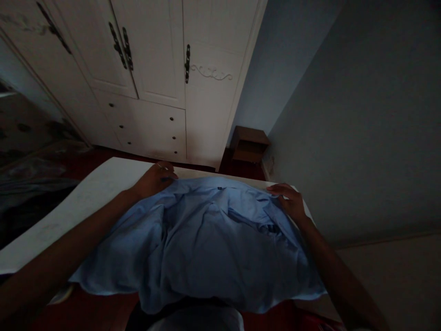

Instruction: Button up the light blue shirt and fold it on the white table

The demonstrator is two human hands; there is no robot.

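A light blue shirt (206,239) lies spread and rumpled over a white table (86,202), its lower part hanging over the near edge. My left hand (155,178) is at the shirt's far left corner, fingers pinched on the fabric edge. My right hand (289,198) rests on the shirt's far right edge, fingers curled on the cloth. The collar area with a small dark label (219,188) lies between the two hands.
A white wardrobe (155,78) with dark handles and drawers stands behind the table. A small brown wooden nightstand (248,145) sits by the grey wall (361,128) on the right. A bed with dark patterned bedding (31,156) is at the left. The floor is dark red.
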